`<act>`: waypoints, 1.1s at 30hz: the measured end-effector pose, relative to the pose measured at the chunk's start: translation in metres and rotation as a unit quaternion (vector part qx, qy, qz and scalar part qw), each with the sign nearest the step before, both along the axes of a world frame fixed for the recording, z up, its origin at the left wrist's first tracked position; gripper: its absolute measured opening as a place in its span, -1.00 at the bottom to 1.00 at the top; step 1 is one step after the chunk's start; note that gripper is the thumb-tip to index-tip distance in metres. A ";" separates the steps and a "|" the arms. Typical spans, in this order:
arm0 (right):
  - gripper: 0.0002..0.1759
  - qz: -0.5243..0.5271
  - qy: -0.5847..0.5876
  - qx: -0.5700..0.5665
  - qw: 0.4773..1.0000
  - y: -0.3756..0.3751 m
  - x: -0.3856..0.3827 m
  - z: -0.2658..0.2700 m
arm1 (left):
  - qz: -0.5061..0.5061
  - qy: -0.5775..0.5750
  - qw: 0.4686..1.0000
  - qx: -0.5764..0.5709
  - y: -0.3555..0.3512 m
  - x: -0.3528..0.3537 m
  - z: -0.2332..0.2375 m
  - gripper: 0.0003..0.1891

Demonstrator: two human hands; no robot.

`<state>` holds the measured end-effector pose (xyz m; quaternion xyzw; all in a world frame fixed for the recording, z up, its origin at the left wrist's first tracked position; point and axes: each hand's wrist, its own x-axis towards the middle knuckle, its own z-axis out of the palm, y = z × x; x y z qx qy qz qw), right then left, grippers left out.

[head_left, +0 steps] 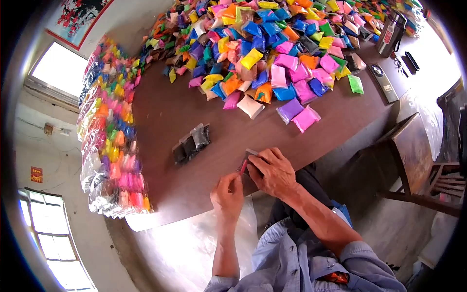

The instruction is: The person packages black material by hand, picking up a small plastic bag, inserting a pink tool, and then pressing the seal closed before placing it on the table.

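Close to the near edge of the worktop (163,104), the right hand (271,170) has its grip closed around a dark packet (250,154). The left hand (227,197) has its grip pinched at a thin pink piece (243,167); how firmly, I cannot tell. In my judgement, the dark packet could slip down past this edge, because its wrapping looks smooth and mostly the fingertips hold it. Toward the worktop's far side rises a loose heap of coloured packets (272,53), which might slide if bumped.
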<state>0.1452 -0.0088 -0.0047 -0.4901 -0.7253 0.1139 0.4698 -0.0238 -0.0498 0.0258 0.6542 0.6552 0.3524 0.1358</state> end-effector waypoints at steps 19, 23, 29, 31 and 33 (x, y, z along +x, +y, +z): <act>-0.86 -0.032 -0.004 -0.018 0.999 0.002 -0.005 -0.002 | 0.016 0.082 0.994 0.073 -0.005 -0.002 -0.019 -0.91; -0.92 -0.041 0.004 -0.007 0.999 0.004 -0.009 0.000 | 0.043 0.091 0.993 0.060 -0.001 -0.013 -0.022 -0.90; -0.94 -0.029 0.009 -0.015 0.999 0.004 -0.007 -0.003 | 0.017 0.051 0.998 0.037 -0.016 0.007 -0.011 -0.90; -0.94 -0.030 0.003 -0.014 0.999 0.004 -0.006 -0.001 | -0.016 0.075 0.995 0.066 -0.015 0.002 -0.019 -0.90; -0.94 -0.033 0.004 -0.017 0.999 0.004 -0.006 -0.002 | 0.034 0.152 0.986 0.054 -0.009 -0.012 -0.025 -0.91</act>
